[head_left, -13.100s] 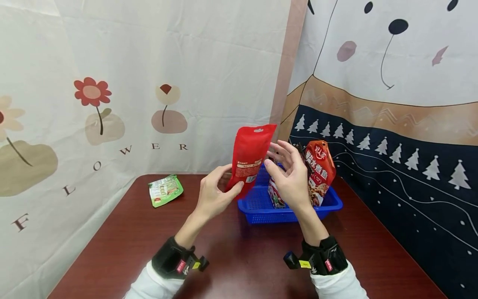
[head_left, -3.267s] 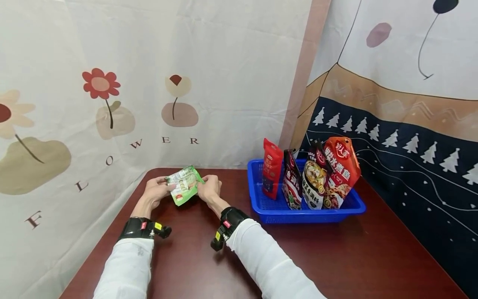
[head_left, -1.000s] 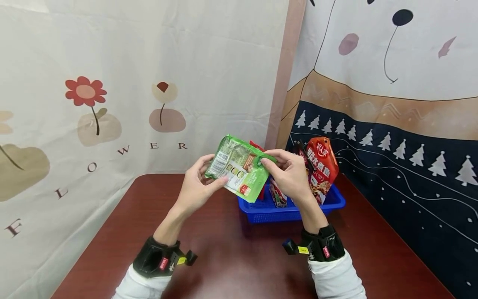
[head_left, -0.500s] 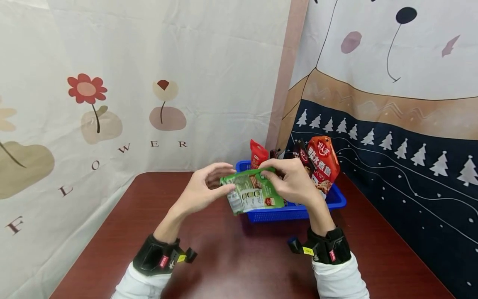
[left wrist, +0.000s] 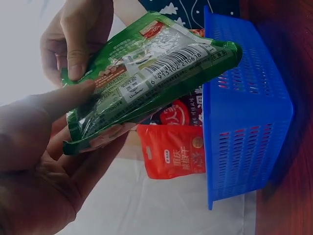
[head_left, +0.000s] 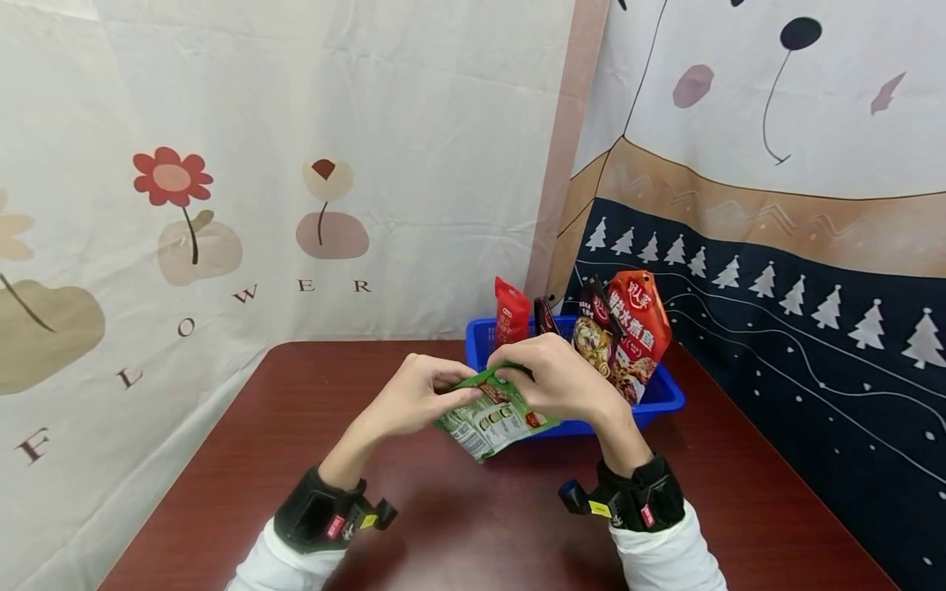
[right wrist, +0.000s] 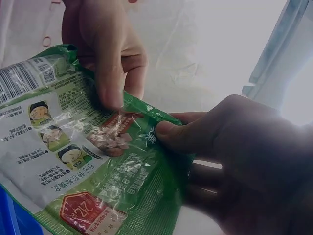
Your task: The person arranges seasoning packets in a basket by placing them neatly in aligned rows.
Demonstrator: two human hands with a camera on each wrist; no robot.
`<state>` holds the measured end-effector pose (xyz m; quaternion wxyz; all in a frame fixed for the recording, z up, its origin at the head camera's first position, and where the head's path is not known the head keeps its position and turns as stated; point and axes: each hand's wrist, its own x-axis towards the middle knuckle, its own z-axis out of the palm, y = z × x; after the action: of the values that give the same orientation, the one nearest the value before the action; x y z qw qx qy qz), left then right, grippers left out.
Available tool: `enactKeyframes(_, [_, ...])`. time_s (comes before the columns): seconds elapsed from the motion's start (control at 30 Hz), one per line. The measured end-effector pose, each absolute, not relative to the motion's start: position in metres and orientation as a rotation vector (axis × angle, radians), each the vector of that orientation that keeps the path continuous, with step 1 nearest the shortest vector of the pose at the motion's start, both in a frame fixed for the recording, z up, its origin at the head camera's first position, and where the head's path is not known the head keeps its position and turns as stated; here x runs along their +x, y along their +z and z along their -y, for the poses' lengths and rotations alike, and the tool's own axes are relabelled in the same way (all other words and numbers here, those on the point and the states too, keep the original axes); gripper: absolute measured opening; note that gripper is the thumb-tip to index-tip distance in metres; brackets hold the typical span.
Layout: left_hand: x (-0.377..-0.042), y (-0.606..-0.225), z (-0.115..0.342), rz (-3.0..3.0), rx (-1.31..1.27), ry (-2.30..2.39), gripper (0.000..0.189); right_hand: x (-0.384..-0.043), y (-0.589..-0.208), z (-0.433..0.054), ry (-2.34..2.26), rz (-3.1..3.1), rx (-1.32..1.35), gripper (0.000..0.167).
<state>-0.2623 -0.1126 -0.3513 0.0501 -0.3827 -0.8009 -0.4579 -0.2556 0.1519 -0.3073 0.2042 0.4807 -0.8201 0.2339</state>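
Observation:
A green food packet (head_left: 491, 423) hangs tilted between both hands above the table, in front of the basket, its printed back with barcode and small pictures towards me. The left hand (head_left: 417, 398) pinches its upper left edge, thumb on the near face and fingers behind. At the upper right corner, the right hand (head_left: 557, 382) grips the packet between thumb and curled fingers. In the left wrist view, the packet (left wrist: 146, 68) crosses in front of the basket's contents. The right wrist view shows the thumbs of both hands on the packet (right wrist: 98, 147).
Behind the hands stands a blue plastic basket (head_left: 668, 402) holding upright pouches: a red one (head_left: 512, 312) at left, dark ones (head_left: 594, 332) in the middle and a large orange-red one (head_left: 639, 328) at right. The brown table (head_left: 332, 377) meets printed cloths at its back and right.
Earlier a red pouch went into the basket and the green packet was lifted from the table's left. Over the last second, the packet lowered and turned, and the left hand took its top edge.

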Motion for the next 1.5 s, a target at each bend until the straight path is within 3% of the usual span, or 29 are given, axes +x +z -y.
enactKeyframes(0.43, [-0.263,-0.353,0.115,2.351,-1.16,-1.377,0.015,-0.26,-0.307,-0.153,0.738,2.261,1.355,0.019])
enactKeyframes(0.63, [-0.266,-0.348,0.123,2.284,-1.044,-1.466,0.011,-0.263,-0.306,-0.162,1.063,2.261,1.312,0.063])
enactKeyframes(0.77, [-0.267,-0.345,0.127,2.204,-0.871,-1.626,0.014,-0.265,-0.306,-0.167,1.252,2.265,1.231,0.075])
enactKeyframes(0.93, [-0.265,-0.341,0.127,2.057,-0.729,-1.754,0.017,-0.267,-0.307,-0.166,1.45,2.183,1.124,0.063])
enactKeyframes(1.27, [-0.263,-0.339,0.127,2.006,-0.735,-1.817,0.017,-0.268,-0.31,-0.164,1.589,2.036,0.996,0.019])
enactKeyframes(1.5, [-0.263,-0.341,0.128,2.03,-0.76,-1.794,0.018,-0.268,-0.311,-0.162,1.553,1.98,1.018,0.011])
